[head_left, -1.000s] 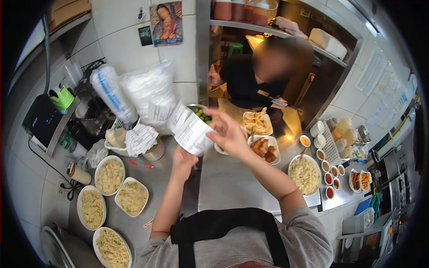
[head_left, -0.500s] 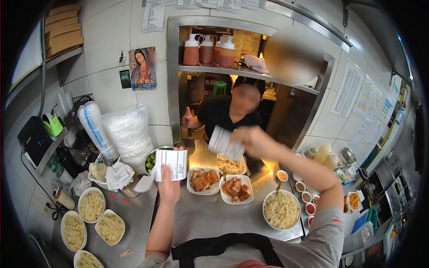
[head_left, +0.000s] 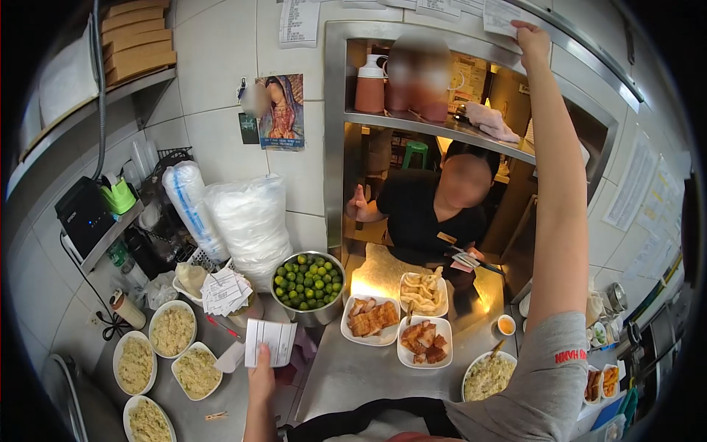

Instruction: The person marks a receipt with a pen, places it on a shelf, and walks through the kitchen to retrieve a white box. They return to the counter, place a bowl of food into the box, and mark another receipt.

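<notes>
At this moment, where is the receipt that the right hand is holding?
In the head view, the receipt is at the top, right of centre, pinched in the right hand, above the serving window and just right of other paper slips.

"EPSON" on black printer [head_left: 90,222]; "HANN" on sleeve [head_left: 549,376].

White paper slips [head_left: 278,342] are in the left fingers [head_left: 263,357]. Past those fingers, to the right, is a round silver metal pot [head_left: 315,318] of green limes [head_left: 308,280]; left, oval white rice dishes [head_left: 155,368].
</notes>
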Action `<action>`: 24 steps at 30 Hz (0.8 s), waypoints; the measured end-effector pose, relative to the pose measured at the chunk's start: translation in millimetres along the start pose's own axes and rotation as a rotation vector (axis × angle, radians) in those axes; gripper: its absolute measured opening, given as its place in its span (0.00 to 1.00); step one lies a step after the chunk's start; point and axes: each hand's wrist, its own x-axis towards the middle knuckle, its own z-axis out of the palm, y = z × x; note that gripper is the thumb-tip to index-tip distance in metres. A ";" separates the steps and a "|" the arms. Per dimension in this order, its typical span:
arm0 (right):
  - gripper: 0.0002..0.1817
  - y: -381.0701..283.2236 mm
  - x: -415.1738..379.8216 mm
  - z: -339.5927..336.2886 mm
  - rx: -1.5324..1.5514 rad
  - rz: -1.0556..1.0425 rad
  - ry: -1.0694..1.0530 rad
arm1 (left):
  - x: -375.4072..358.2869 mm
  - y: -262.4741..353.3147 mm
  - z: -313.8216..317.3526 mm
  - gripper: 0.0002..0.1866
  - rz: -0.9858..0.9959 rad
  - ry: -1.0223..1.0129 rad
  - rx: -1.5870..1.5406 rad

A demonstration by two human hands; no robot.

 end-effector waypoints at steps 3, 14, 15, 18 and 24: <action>0.14 4.7 24.7 4.4 0.011 -0.005 0.000 | -9.1 -8.4 -9.9 0.23 0.006 0.054 -0.024; 0.14 -79.0 -112.7 -1.0 -0.452 -0.424 -0.154 | -17.7 2.7 54.0 0.20 -0.004 -0.063 -0.110; 0.13 -86.2 -137.2 -5.7 -0.447 -0.436 -0.373 | -16.8 0.1 62.2 0.20 -0.001 -0.089 -0.066; 0.14 -153.3 -284.2 -36.2 -0.104 0.342 -1.061 | -18.3 -2.4 92.9 0.18 0.057 -0.244 0.063; 0.19 -210.6 -481.8 -129.1 -0.110 0.569 -1.202 | -47.8 -15.8 149.2 0.17 0.018 -0.844 0.092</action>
